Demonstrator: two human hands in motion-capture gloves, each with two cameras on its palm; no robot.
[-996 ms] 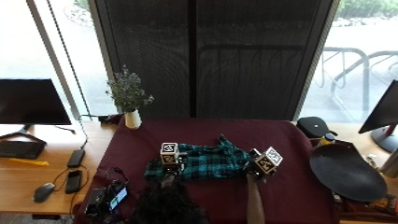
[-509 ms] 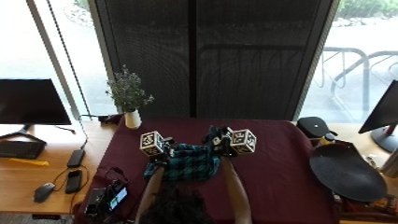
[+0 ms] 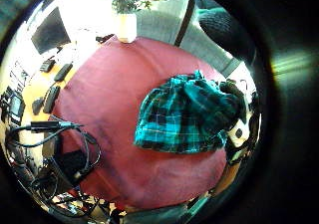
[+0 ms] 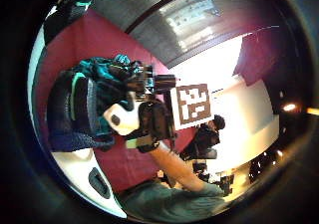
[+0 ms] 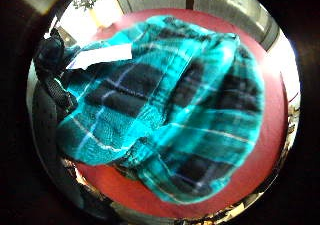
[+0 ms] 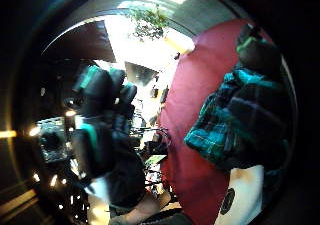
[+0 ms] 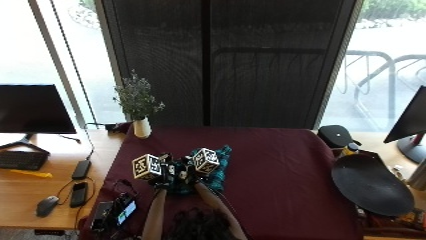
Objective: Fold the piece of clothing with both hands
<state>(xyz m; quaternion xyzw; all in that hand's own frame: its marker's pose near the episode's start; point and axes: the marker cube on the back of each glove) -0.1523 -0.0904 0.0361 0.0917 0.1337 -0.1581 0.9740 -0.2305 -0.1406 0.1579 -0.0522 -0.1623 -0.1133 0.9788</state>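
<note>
A teal and black plaid garment (image 7: pixel 216 170) lies bunched on the maroon table (image 7: pixel 286 170), just ahead of the person. My right hand (image 7: pixel 194 173) grips its near edge; the left thumb side palm view shows that hand (image 4: pixel 149 119) with fingers curled into the cloth (image 4: pixel 94 99). The garment (image 5: pixel 170 100) fills the right little finger side view. My left hand (image 7: pixel 162 175) hovers close beside the right with fingers loose and upright (image 6: pixel 105 135), holding nothing. From the left palm the garment (image 3: pixel 184 114) lies a little way off on the table.
A white vase with a plant (image 7: pixel 141 127) stands at the table's far left corner. A device with cables (image 7: pixel 116 212) sits at the near left edge. A black round dish (image 7: pixel 373 185) lies to the right. The desk to the left carries a monitor (image 7: pixel 33 107) and a mouse (image 7: pixel 46 206).
The hands were spread at the garment's two ends, then rose and came together. The cloth has gone from spread wide to a narrow bunch at the right hand.
</note>
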